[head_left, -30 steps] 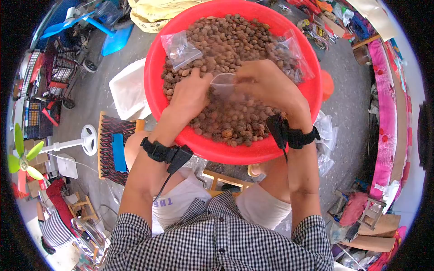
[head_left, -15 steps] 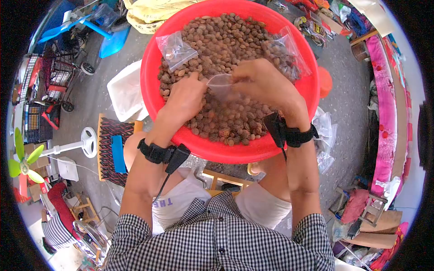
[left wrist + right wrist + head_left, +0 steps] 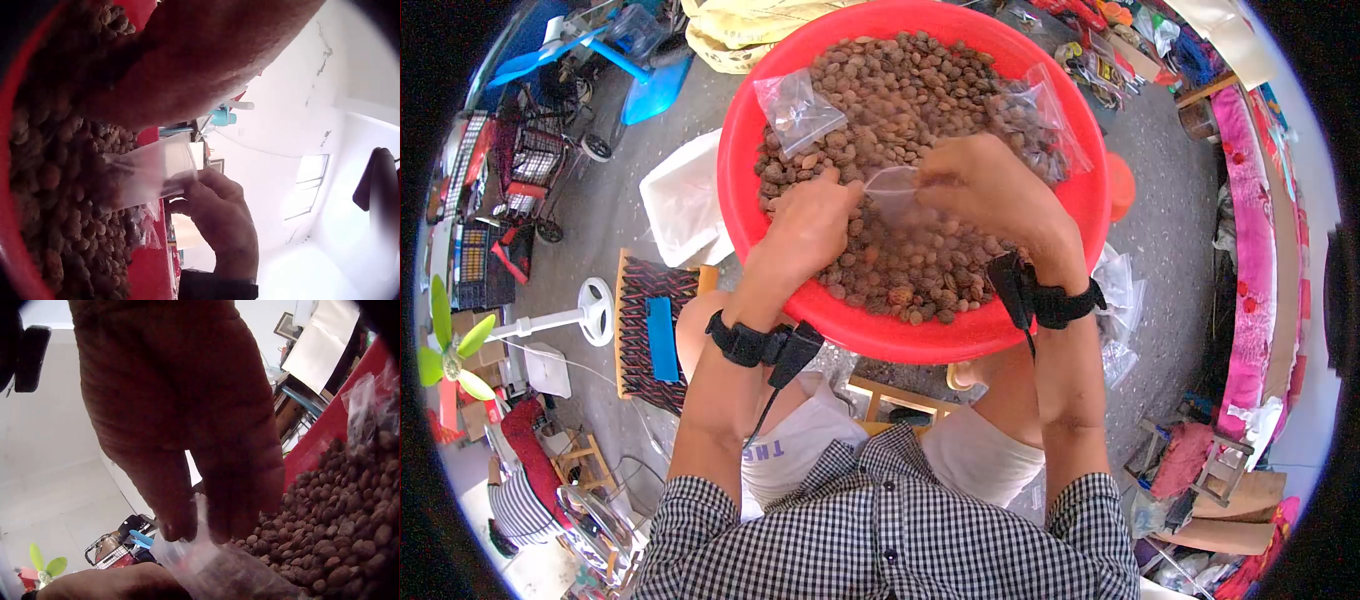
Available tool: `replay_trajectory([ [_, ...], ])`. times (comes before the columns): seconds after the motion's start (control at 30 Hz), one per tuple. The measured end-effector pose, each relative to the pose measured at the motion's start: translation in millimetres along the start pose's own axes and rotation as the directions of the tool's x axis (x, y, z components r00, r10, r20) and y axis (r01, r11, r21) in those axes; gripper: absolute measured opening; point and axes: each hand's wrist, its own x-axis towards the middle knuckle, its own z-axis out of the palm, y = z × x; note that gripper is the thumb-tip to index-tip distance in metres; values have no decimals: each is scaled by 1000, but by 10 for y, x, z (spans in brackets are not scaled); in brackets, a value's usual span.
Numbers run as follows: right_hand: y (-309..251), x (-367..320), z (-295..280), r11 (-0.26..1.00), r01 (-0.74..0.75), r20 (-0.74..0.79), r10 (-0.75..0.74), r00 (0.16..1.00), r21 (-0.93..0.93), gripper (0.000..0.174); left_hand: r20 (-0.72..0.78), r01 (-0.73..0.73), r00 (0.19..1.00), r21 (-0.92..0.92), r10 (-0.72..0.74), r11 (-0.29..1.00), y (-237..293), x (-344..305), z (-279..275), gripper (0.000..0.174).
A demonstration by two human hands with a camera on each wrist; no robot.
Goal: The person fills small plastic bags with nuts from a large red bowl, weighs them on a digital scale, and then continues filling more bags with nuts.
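A wide red basin (image 3: 745, 215) holds a heap of brown, wrinkled nut-like stones (image 3: 900, 65). My right hand (image 3: 990, 190) pinches the rim of a clear plastic bag (image 3: 890, 182) over the heap. The right wrist view has the bag's film (image 3: 206, 562) caught between thumb and fingers. In the left wrist view the bag (image 3: 156, 172) hangs mouth up, close over the stones. My left hand (image 3: 808, 228) reaches down to the heap at the bag's left side, thumb near its mouth. Its fingertips are hidden in shadow, so I cannot tell if they grip anything.
Clear zip bags lie on the heap at left (image 3: 800, 108) and right (image 3: 1045, 125). More plastic bags (image 3: 1118, 310) lie on the floor to the right. A white container (image 3: 685, 200) and a woven stool (image 3: 655, 330) stand left. A yellow sack (image 3: 740, 35) lies beyond the basin.
My left hand has drawn slightly back and left from the bag's rim, lower against the heap. The right hand keeps its pinch on the bag, nearly in place.
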Motion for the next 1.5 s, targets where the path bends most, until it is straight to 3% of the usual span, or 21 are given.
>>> replay_trajectory([
  [0.1,-40,-8,-21,999,-50,19,49,999,9,13,27,24,999,11,-25,1000,57,-15,-58,25],
  [0.2,-2,-11,-24,999,32,-1,-32,999,-14,13,6,75,997,-62,-75,995,68,-44,-155,23],
  [0.3,88,-9,-10,986,141,-51,-146,988,-85,13,-107,-24,994,-181,4,983,-76,-40,-188,28],
  [0.4,38,-25,1,998,64,-40,-64,997,-2,14,23,176,979,-608,-205,774,-60,-83,-357,41],
  [0.5,32,-5,8,999,29,-46,-31,998,-46,19,-16,158,967,-745,-255,648,-35,-71,-432,44],
  [0.6,56,3,9,996,43,-37,-46,998,-72,19,-114,7,968,-879,-224,476,0,-40,-399,38],
  [0.7,59,4,33,995,49,-51,-53,997,-83,19,-281,-128,950,-750,-138,650,124,16,-389,34],
  [0.8,12,-5,27,998,32,-42,-35,999,-62,19,-318,-239,945,-513,77,825,184,87,-421,35],
  [0.9,-50,-34,-5,999,7,-58,-10,998,-49,18,-385,-311,914,-451,132,837,252,101,-399,37],
  [1.1,18,-28,-1,997,46,-69,-51,996,-67,16,-460,-327,885,-497,76,804,266,119,-354,41],
  [1.2,60,-18,-12,991,108,-71,-114,991,-75,17,-410,-218,907,-650,-95,728,212,93,-369,37],
  [1.3,91,-13,-5,991,103,-74,-109,991,-82,17,-295,-48,950,-459,-101,887,-62,31,-427,30],
  [1.43,73,-18,-27,998,43,-49,-45,998,-51,16,-113,12,993,-175,-32,985,-270,-86,-227,21],
  [1.5,79,-8,-33,999,7,-20,-8,1000,-51,15,-138,-13,990,-107,-2,994,-260,-99,-88,21],
])
